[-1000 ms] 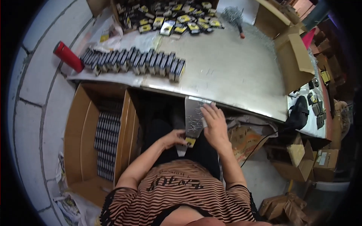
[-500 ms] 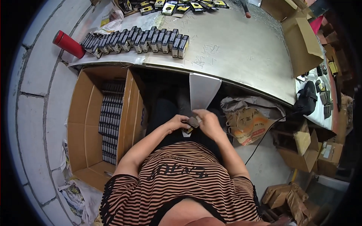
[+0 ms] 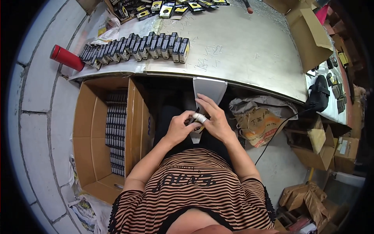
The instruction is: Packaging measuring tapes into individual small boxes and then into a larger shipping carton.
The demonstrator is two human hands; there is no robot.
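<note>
Over my lap, a small box (image 3: 201, 129) in black and yellow sits between my hands, mostly covered by fingers. My left hand (image 3: 180, 128) is closed around its left side. On the right, my right hand (image 3: 216, 121) has its fingers stretched out and apart; its thumb, wrapped in white tape, reaches across and touches the top of the box. Behind and beneath the hands, a pale grey-white panel (image 3: 209, 93) slopes down from the table edge, its lower end showing below the box.
A row of small boxes (image 3: 155, 46) stands on the metal table (image 3: 241, 50), near a red flask (image 3: 67, 57). More boxes lie in a heap (image 3: 166, 10) behind. At left, an open carton (image 3: 89, 156) holds packed boxes. A printed sack (image 3: 259, 124) stands at right, crossed by a black cable.
My right hand has shifted, its fingers now stretched up and its taped thumb across the box. A grey-brown item seen between my hands earlier no longer shows. The view has tilted slightly.
</note>
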